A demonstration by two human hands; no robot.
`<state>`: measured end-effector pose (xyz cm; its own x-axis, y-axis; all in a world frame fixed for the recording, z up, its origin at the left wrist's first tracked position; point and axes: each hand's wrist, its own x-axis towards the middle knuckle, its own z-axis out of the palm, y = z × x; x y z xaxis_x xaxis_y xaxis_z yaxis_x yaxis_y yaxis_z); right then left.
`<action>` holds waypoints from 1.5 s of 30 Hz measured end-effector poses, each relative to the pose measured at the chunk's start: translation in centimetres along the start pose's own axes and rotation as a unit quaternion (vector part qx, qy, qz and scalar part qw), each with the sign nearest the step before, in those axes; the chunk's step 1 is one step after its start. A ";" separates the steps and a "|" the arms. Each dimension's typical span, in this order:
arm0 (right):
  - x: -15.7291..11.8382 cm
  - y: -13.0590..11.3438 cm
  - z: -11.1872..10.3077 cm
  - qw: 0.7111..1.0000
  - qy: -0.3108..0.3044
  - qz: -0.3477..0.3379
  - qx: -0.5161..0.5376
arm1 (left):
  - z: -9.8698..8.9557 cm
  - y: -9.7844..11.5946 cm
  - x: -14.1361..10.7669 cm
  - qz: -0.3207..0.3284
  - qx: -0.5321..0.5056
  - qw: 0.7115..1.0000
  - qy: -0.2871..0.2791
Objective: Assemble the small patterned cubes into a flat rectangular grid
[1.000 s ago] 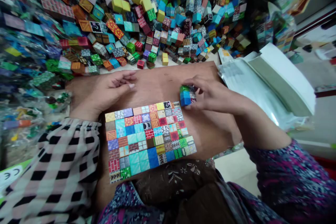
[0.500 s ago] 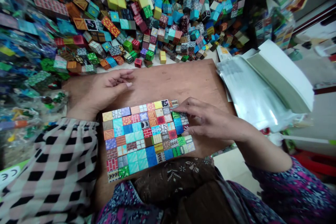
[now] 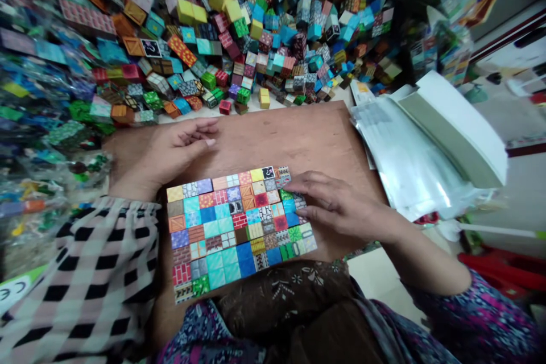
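A tight rectangle of small printed cubes (image 3: pixel 222 239) lies in rows on the brown wooden board (image 3: pixel 264 131), close to my body. The cubes show brick, crate, water, leaf and stone patterns. My right hand (image 3: pixel 336 202) rests at the upper right edge of this block, its fingertips touching the outer cubes and its fingers apart. It lifts nothing. Beyond the block's upper left corner, my left hand (image 3: pixel 187 145) lies on the board with fingers loosely curled and thumb apart. Nothing shows in it.
A large heap of loose patterned cubes (image 3: pixel 264 40) covers the area behind the board. Clear plastic bags (image 3: pixel 392 153) and a white folded card box (image 3: pixel 460 131) lie to the right. Plastic-wrapped pieces (image 3: pixel 38 79) crowd the left. A red object (image 3: pixel 507 273) stands at lower right.
My right hand's fingers have shifted slightly down along the block's right edge. The view has moved a little. My left hand stays in place.
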<state>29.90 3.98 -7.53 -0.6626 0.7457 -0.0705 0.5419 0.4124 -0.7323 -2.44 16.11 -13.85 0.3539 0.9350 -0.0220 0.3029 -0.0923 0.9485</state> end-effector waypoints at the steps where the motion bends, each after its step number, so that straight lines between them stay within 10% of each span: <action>1: 0.0 0.0 0.1 1.000 0.007 -0.002 -0.001 | -0.1 -0.1 0.0 0.000 0.001 1.000 -0.003; 21: 1.1 0.8 -0.1 0.989 0.125 0.047 -0.070 | -0.8 -0.8 -0.2 -0.002 0.000 1.000 -0.003; 30: 11.1 5.2 -2.6 0.973 0.203 0.069 -0.083 | -0.7 -0.8 -0.3 -0.023 0.011 1.000 -0.003; 37: 19.2 2.0 -1.7 0.919 0.211 0.157 -0.294 | -0.8 -0.6 -0.4 -0.024 -0.008 1.000 -0.011; 45: 21.6 1.5 -1.5 0.905 0.159 0.173 -0.355 | -0.8 -1.0 -0.4 0.004 0.000 1.000 -0.009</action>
<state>17.16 21.48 -9.11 -0.2689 0.9608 0.0678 0.9588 0.2737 -0.0757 -3.56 16.13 -14.58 0.3723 0.9279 -0.0210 0.2999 -0.0988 0.9488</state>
